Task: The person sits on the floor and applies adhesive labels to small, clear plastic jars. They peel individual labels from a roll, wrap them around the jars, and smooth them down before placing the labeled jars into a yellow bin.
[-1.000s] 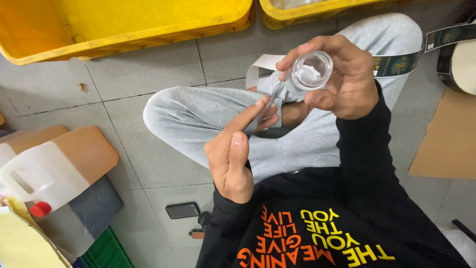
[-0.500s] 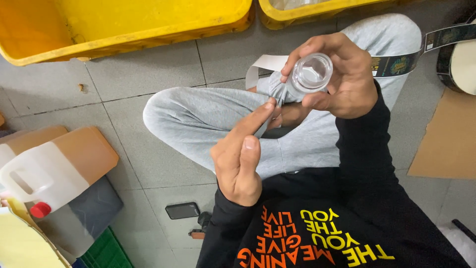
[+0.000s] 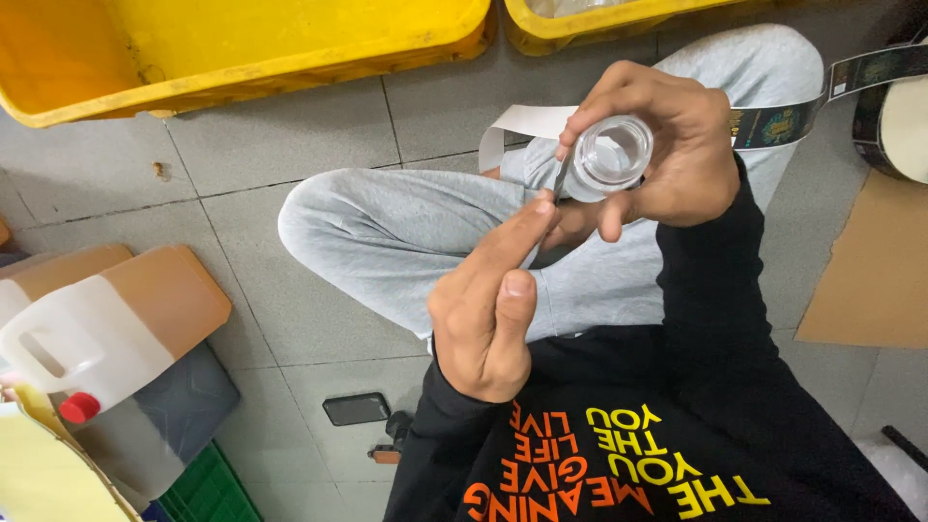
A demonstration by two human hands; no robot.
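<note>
Right hand [image 3: 667,145] is wrapped around a small clear jar [image 3: 611,155], held above the grey-trousered knee. Left hand [image 3: 488,309] sits just below the jar, fingers closed, forefinger pressing a thin label strip [image 3: 562,179] against the jar's rim edge. Yellow crate [image 3: 242,48] well clear beyond it.

Seated cross-legged on a grey tiled floor, a person grips a small clear jar [image 3: 612,155] in the right hand [image 3: 667,145], its mouth facing the camera, while the left hand [image 3: 488,314] presses a dark label strip [image 3: 562,179] against its side with thumb and forefinger. Two yellow crates [image 3: 242,43] stand beyond the knees, and a white jug [image 3: 87,338] (red-capped, lying on its side) rests nearby.
</note>
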